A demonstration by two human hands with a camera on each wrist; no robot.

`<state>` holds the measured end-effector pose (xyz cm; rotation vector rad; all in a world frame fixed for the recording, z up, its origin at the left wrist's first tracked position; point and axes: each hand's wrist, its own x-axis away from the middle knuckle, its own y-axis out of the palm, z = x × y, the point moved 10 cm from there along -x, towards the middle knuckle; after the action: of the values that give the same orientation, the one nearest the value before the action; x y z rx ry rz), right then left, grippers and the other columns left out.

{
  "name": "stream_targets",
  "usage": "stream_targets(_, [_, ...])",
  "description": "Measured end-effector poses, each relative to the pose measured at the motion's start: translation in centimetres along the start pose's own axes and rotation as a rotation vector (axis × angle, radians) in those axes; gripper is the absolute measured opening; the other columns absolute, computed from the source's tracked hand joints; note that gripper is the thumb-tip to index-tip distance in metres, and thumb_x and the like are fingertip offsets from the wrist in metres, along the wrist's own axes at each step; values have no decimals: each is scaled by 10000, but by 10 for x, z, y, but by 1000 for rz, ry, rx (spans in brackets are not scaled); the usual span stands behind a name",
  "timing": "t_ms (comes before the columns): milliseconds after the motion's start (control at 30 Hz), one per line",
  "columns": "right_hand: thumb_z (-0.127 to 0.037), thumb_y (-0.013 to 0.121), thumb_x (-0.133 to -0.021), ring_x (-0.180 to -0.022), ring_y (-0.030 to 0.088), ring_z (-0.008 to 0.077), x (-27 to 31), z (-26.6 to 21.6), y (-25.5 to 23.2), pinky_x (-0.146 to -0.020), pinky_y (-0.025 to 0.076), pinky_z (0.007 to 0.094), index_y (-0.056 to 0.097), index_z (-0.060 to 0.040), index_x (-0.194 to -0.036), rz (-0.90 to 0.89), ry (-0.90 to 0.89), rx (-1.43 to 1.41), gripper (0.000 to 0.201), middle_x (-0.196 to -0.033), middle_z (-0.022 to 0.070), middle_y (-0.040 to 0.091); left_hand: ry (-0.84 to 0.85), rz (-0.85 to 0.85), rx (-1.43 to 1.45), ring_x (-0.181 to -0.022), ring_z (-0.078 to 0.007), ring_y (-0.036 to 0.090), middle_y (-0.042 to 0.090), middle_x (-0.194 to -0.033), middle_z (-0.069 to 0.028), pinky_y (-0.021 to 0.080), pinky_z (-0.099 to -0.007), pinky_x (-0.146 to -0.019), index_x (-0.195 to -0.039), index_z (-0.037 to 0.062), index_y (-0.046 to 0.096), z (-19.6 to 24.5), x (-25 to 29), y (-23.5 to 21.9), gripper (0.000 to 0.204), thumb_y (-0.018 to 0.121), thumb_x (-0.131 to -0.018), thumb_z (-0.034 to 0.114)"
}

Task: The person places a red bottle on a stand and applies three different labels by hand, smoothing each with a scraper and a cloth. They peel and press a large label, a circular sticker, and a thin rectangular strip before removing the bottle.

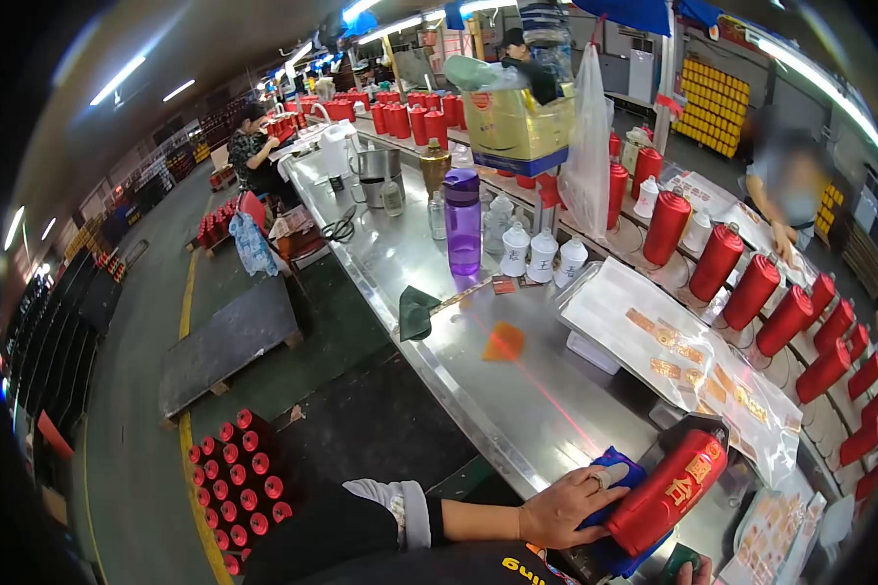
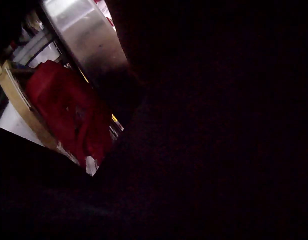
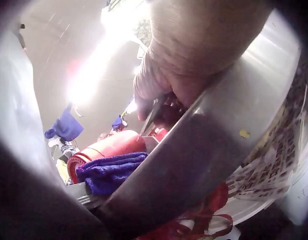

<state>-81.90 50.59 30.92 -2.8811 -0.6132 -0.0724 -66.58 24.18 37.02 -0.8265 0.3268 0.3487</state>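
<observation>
A red bottle [image 1: 668, 492] with gold characters lies tilted over blue cloth [image 1: 622, 478], its upper end against a dark angular holder [image 1: 704, 426]. My left hand [image 1: 568, 507], a band around one finger, holds the bottle's side near its lower end. At the bottom edge of the head view, my right hand [image 1: 695, 572] shows only in part, beside a dark green piece [image 1: 681, 558]. The right wrist view has the right hand [image 3: 194, 55] pinching a thin flat tool [image 3: 153, 116] close over the bottle [image 3: 111, 150]. The left wrist view is mostly dark.
On the metal bench [image 1: 439, 341] stand a purple water bottle [image 1: 464, 229], several white bottles [image 1: 542, 255] and a tray [image 1: 693, 361] of gold labels. Red bottles [image 1: 751, 292] line the conveyor beyond, with a person [image 1: 790, 195] across it. More red bottles [image 1: 239, 478] fill a floor crate.
</observation>
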Motion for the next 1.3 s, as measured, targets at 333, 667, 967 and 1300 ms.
stream_targets(333, [-154,563,-959,-580,527,115,-8,22,-5,-496,422,235,596,-30,-1041,-29,21,-128,153,-814,53,605,29,2,0,-1245,-437,461,530,-1264,-290,281,-497,-1136,-1391,-14,459,3,-2,-3,666,656,-857,333])
stream_targets(667, [-121,583,-940,-784,584,136,-3,0,3,-661,488,258,604,-5,-1063,-46,30,-86,170,-919,68,624,42,23,-2,-1259,-443,446,496,-1329,-292,264,-509,-1136,-1443,-34,364,6,-4,-7,766,660,-866,374])
stream_targets(967, [-98,594,-942,-837,592,138,-4,14,1,-721,498,256,596,0,-1122,-68,4,-125,205,-997,63,638,93,-93,-102,-1288,-430,415,439,-1414,-265,200,-545,-1149,-1521,-50,149,20,-24,-7,1010,675,-839,478])
stream_targets(1300, [-185,691,-864,-791,536,87,-6,0,3,-726,453,243,555,-41,-995,4,-91,-214,237,-873,-5,583,127,-28,-2,-1259,-433,427,439,-1412,-253,279,-512,-1109,-1515,-57,186,15,-27,7,1024,708,-806,466])
